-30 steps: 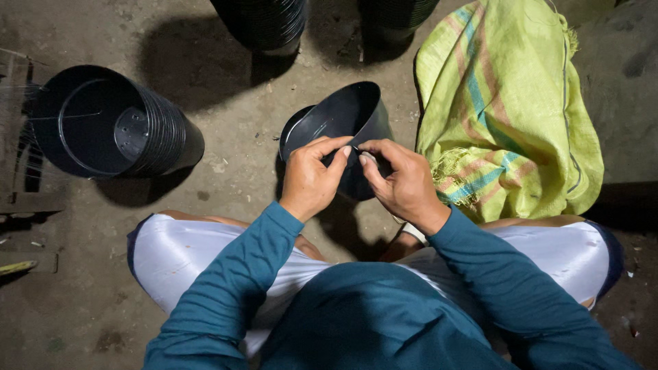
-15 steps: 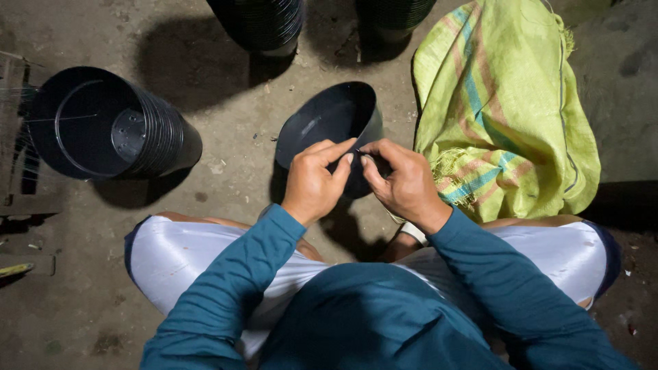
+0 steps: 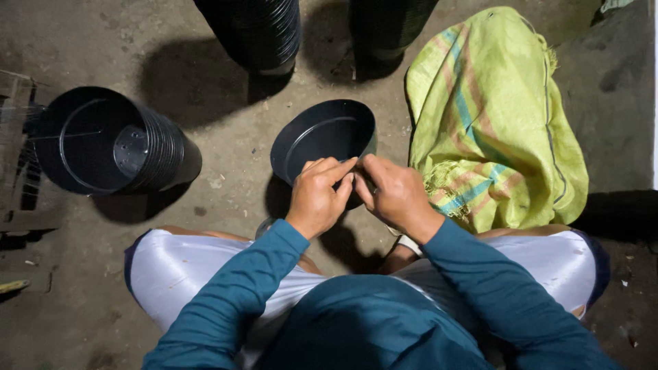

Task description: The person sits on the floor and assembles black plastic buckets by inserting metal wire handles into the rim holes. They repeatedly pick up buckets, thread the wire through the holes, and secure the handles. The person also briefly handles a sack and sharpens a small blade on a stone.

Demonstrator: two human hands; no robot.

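Seen from above, a seated person in a teal long-sleeved top and pale shorts holds a single black round plastic pot (image 3: 322, 137) tipped on its side over the bare concrete floor (image 3: 226, 171), its open mouth turned up toward the camera and its near rim between the two hands. The left hand (image 3: 317, 197) has its grip closed over the near edge of the rim, thumb and fingers pinching it; the right hand (image 3: 396, 195) is curled shut against the same edge just beside it, the fingertips of both hands almost touching, though whether the right fingers pinch the rim itself or some small thing on it is too fine to tell. To the person's left a nested stack of black plastic pots lying on its side (image 3: 113, 144) rests on the floor, well apart from the hands. Beyond the held pot stand two taller columns of stacked black pots (image 3: 257, 31), only their lower parts in view. To the right a yellow-green woven sack with pink and blue stripes (image 3: 490, 116) lies crumpled on the floor, near the right hand but not touching it. As a judgement on progress: one pot is separate and being handled at its rim, while the side-lying stack and the standing columns hold many pots, so the work looks to be in the middle of a long run; nothing shows which pots are finished.
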